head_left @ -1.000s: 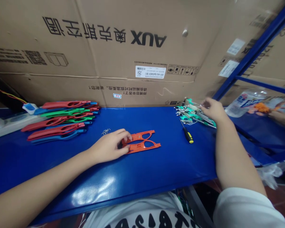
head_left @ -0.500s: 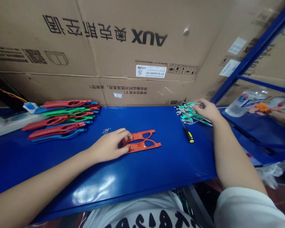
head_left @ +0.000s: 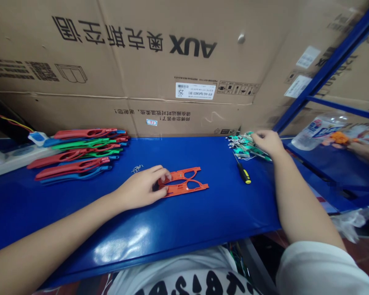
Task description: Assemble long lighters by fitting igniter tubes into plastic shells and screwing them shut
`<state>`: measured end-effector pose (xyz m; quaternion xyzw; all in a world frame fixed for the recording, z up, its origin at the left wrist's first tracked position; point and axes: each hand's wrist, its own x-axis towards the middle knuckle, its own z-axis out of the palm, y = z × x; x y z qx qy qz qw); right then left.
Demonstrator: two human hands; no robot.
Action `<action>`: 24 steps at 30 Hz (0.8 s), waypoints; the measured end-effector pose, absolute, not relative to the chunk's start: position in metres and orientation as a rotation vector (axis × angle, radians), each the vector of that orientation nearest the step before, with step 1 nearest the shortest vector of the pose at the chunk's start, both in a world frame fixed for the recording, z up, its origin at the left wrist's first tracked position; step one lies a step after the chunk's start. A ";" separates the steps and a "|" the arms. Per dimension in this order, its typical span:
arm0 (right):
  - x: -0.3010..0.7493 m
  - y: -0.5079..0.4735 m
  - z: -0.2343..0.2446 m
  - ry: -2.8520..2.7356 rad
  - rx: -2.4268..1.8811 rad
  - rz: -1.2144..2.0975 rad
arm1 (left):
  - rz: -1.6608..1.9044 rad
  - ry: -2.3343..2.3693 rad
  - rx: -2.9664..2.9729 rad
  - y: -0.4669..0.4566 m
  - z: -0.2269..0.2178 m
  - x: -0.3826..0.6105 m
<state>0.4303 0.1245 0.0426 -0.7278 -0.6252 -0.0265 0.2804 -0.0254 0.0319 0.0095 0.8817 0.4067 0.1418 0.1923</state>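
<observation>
Two orange plastic casing halves [head_left: 188, 187], each with an oval opening, lie side by side on the blue table [head_left: 184, 229]. My left hand [head_left: 149, 186] is closed over their left ends, fingers on the far half and thumb on the near one. Something dark shows under its curled fingers. At the far right of the table, my right hand [head_left: 268, 141] has its fingers bent into a pile of green electronic parts with thin wires [head_left: 241, 144]. Its fingertips are mostly hidden, so what they pinch is unclear. A black and yellow screwdriver [head_left: 243, 173] lies just in front of that pile.
Red, green and blue casings [head_left: 76, 153] are stacked at the left beside a white power strip [head_left: 12, 162]. Small metal pins [head_left: 137, 169] lie behind my left hand. Cardboard [head_left: 126, 82] stands behind. Past a blue frame are a bottle [head_left: 318, 131] and another person's hand [head_left: 361, 148].
My right hand has shifted slightly at the green pile, and the dark piece seen at its fingers is now out of sight. My left hand and the orange halves stay put.
</observation>
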 end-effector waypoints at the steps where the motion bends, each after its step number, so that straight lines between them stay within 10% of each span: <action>1: 0.430 0.124 0.043 -1.663 -1.961 -0.072 | 0.396 1.141 2.476 0.032 0.009 -0.025; 24: 0.401 0.131 0.037 -1.916 -1.323 0.307 | 0.854 0.991 2.017 0.131 0.043 0.135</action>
